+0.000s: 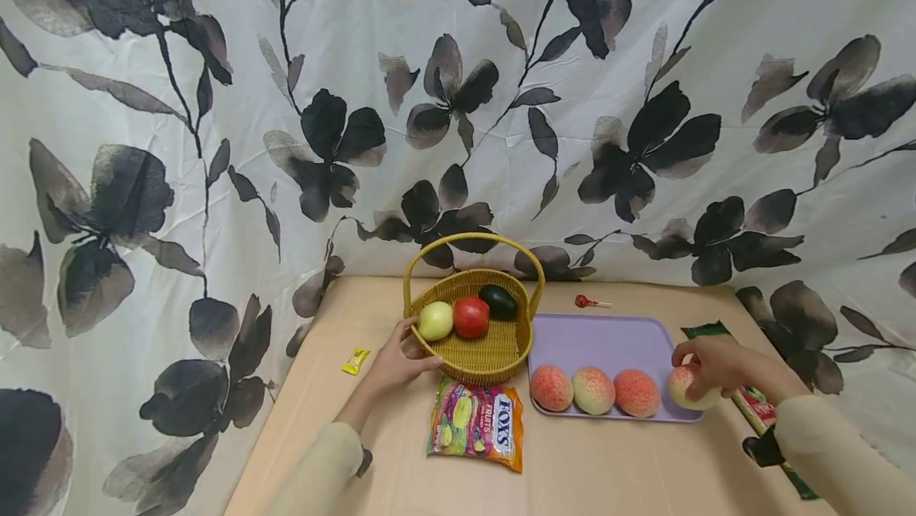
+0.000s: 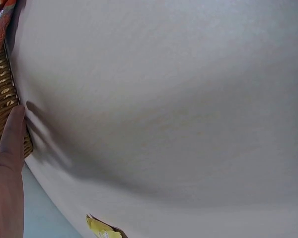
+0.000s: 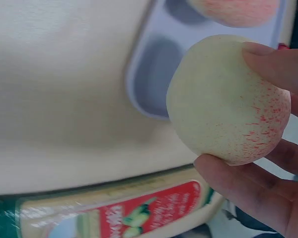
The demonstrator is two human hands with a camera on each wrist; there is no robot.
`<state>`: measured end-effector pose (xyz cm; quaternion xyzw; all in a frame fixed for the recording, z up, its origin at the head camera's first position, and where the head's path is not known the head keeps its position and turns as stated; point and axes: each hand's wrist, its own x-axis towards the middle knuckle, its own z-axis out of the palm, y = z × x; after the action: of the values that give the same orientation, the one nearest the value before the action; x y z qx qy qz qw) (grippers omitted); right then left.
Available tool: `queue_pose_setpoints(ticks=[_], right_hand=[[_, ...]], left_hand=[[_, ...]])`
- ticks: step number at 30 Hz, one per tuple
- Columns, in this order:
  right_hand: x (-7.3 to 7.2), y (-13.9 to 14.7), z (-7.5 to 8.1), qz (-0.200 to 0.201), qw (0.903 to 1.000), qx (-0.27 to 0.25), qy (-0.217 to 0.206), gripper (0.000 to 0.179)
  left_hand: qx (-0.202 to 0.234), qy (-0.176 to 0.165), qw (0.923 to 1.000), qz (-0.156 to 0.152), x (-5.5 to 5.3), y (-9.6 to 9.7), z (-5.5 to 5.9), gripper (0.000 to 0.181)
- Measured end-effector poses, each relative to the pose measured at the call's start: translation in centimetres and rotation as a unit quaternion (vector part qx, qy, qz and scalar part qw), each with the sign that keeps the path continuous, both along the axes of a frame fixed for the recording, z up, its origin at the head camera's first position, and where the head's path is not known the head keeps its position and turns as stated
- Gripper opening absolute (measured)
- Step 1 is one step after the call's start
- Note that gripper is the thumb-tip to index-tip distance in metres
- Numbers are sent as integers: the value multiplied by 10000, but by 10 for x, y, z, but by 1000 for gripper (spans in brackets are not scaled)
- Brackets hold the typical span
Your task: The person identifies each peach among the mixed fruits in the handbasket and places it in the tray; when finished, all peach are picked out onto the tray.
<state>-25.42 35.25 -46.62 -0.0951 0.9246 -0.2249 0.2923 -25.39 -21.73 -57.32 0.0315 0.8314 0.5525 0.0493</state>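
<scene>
My right hand grips a pale peach with red speckles over the right end of a lilac tray. In the right wrist view the thumb lies on one side of the peach and fingers on the other. Three more peaches sit in a row along the tray's near edge. My left hand touches the left side of a yellow wicker basket, thumb and fingers spread along its wall. The basket holds a pale green apple, a red fruit and a dark avocado-like fruit.
A Foxs candy bag lies in front of the basket. Left of it is a small yellow wrapped sweet. A red lollipop lies behind the tray. A long green-ended packet lies right of the tray, partly under the right arm.
</scene>
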Motion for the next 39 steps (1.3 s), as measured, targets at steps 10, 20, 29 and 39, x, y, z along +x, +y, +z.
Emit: queue_pose_setpoints(ticks=[10, 20, 29, 39], right_hand=[[4, -4, -23, -233, 9993, -142, -258, 51], [3, -11, -30, -257, 9996, -29, -141, 51], [5, -17, -32, -279, 9995, -7, -170, 50], [4, -13, -40, 128, 9989, 338, 304, 58]], left_hand=[[-8, -1, 10000, 36, 2, -1, 1, 101], [103, -36, 9999, 23, 3, -4, 1, 101], [124, 22, 9999, -27, 2, -4, -1, 100], [21, -12, 10000, -20, 4, -2, -1, 102]])
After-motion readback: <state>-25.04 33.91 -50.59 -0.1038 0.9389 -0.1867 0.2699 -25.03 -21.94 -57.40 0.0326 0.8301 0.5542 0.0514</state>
